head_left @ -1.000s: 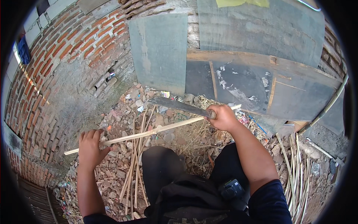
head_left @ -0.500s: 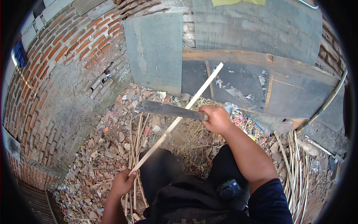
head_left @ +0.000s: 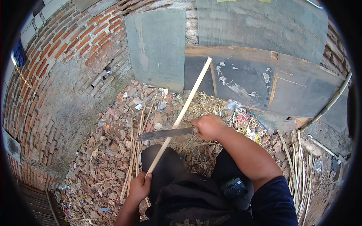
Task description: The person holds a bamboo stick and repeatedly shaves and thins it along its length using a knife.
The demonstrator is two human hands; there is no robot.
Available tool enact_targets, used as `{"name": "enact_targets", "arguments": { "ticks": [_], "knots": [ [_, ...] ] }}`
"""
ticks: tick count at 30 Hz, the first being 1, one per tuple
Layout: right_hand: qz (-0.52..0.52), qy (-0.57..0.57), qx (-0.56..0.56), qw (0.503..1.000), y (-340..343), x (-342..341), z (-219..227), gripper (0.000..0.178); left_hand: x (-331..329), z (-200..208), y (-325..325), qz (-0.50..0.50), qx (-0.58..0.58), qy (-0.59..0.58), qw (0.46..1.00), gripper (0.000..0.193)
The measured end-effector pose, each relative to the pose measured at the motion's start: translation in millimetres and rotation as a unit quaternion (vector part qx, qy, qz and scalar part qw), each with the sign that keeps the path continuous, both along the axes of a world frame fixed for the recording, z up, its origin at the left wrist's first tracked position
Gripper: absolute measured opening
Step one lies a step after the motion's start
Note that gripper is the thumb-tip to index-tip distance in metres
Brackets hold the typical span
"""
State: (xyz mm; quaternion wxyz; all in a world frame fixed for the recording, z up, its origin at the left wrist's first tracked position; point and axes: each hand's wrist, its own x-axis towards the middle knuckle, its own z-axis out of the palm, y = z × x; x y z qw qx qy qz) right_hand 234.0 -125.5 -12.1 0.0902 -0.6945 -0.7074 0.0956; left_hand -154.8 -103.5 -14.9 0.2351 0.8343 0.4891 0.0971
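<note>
Near its lower end, a long pale bamboo strip (head_left: 188, 101) is gripped by my left hand (head_left: 139, 187), its fingers closed round it. The strip slants up and away to the right, its far end in front of the dark panel. My right hand (head_left: 209, 127) is wrapped round the handle of a machete (head_left: 162, 134). The machete's wide, dark blade points left and lies across the strip about midway between the strip's middle and my left hand. Whether the edge bites into the strip cannot be made out.
Several thin bamboo strips (head_left: 130, 169) lie on the rubble (head_left: 102, 169) at left, and more strips (head_left: 298, 169) at right. Pale shavings (head_left: 207, 105) and litter (head_left: 245, 120) lie ahead. A brick wall (head_left: 49, 94) and leaning panels (head_left: 154, 49) surround the spot.
The machete has come down along the strip toward my left hand. My left hand has shifted right, and the strip stands steeper, its far end further left.
</note>
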Motion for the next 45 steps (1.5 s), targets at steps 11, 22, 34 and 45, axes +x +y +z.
{"name": "enact_targets", "arguments": {
  "ticks": [11, 22, 34, 45],
  "knots": [
    [-0.044, 0.0, 0.004, 0.999, 4.9, 8.1, -0.6, 0.023, 16.1, 1.5, 8.6, -0.001, 0.044, 0.004, 0.999, 0.037],
    [-0.052, 0.021, -0.02, 0.998, 3.9, 14.3, -1.1, 0.025, 34.7, 12.0, 14.6, -0.008, 0.02, 0.017, 1.0, 0.035],
    [-0.108, 0.013, 0.029, 0.994, 8.9, 27.7, -1.2, 0.025, 46.3, 3.1, 17.0, -0.032, 0.071, -0.037, 0.996, 0.027],
    [-0.046, -0.019, 0.032, 0.998, 9.5, 18.3, -4.6, 0.026, 45.6, 3.4, 12.0, -0.03, 0.073, -0.032, 0.996, 0.024]
  ]
}}
